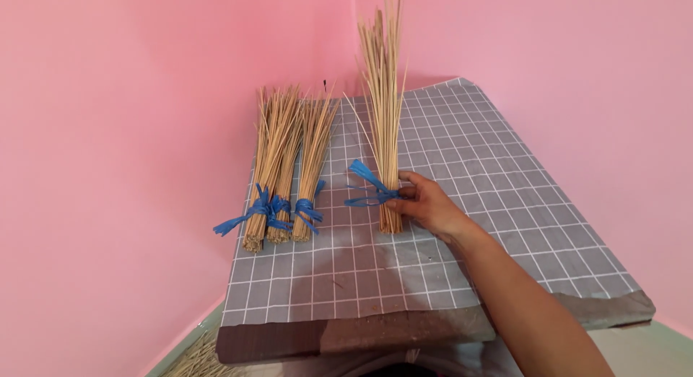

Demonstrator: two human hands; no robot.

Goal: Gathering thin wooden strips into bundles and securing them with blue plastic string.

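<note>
One right hand [426, 204] grips a standing bundle of thin sticks [384, 124] just above its blue tie [368, 186], base on the grid-covered desk [505, 204]. Three tied bundles [285, 171] lie further left, near the pink wall [130, 132]. Left hand unseen.

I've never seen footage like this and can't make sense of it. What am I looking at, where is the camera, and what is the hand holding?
No machine here: a person works with bare hands. The one picture comes from a camera worn on their head, looking down, so the arm reaching in from the lower right is their own. Only the right hand shows; the left is out of view. It grips a bundle of thin straw-coloured sticks, upright, near its blue ribbon tie. The bundle's base rests on a grey sheet with a white grid, laid over a dark slab in a pink-walled corner. To the left lie three similar tied bundles, side by side. More loose sticks show at the bottom left.
</note>
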